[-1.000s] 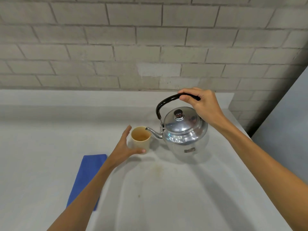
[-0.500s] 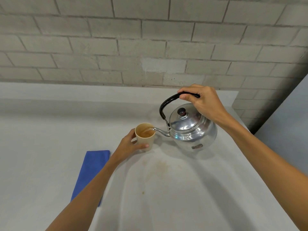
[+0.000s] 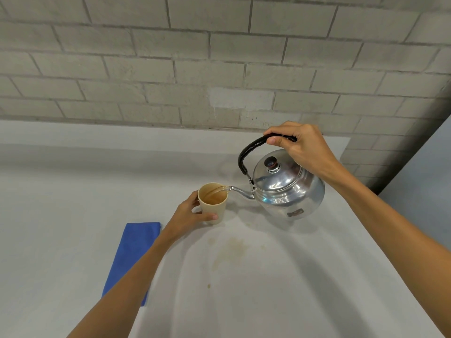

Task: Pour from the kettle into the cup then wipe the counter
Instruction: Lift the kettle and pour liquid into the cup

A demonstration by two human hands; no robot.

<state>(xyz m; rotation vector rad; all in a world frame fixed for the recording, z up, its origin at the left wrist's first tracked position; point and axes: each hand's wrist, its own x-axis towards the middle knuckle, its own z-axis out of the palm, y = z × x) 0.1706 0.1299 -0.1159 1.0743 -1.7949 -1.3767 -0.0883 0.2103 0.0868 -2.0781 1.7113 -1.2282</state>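
Pouring: shiny round metal kettle (image 3: pixel 289 189) (black handle) into tapered beige cup (image 3: pixel 212 204).

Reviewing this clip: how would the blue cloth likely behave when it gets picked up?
The blue cloth lies flat and folded on the counter, so it probably droops and unfolds when lifted. It looks thin, likely light. Pushed, it would probably bunch rather than slide whole.

Bright, even light, soft shadows; wide-angle bending at edges.
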